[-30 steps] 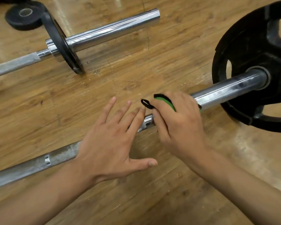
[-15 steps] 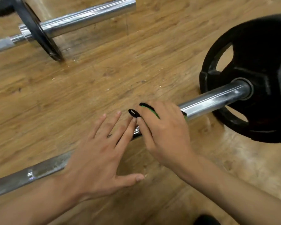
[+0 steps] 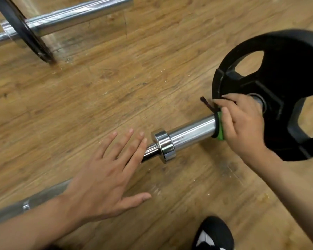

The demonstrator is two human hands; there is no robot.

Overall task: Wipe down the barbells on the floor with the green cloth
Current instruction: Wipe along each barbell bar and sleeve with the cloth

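A chrome barbell (image 3: pixel 190 134) lies across the wooden floor, its sleeve running up to a big black weight plate (image 3: pixel 285 83) at the right. My right hand (image 3: pixel 242 123) grips the green cloth (image 3: pixel 220 127) with black trim, wrapped round the sleeve just short of the plate. The cloth is mostly hidden under my fingers, and a black loop sticks up from it. My left hand (image 3: pixel 105 175) is flat with fingers spread, lying over the thinner shaft left of the collar (image 3: pixel 163 147).
A second chrome barbell (image 3: pixel 76 17) with a thin black plate (image 3: pixel 23 31) lies at the top left. A black and white shoe (image 3: pixel 213 233) shows at the bottom edge. Wooden floor (image 3: pixel 125 83) spreads between the two bars.
My right hand has slid the cloth rightwards along the sleeve, from beside the collar up to the plate. The collar and bare sleeve now show. My left hand stayed spread over the shaft.
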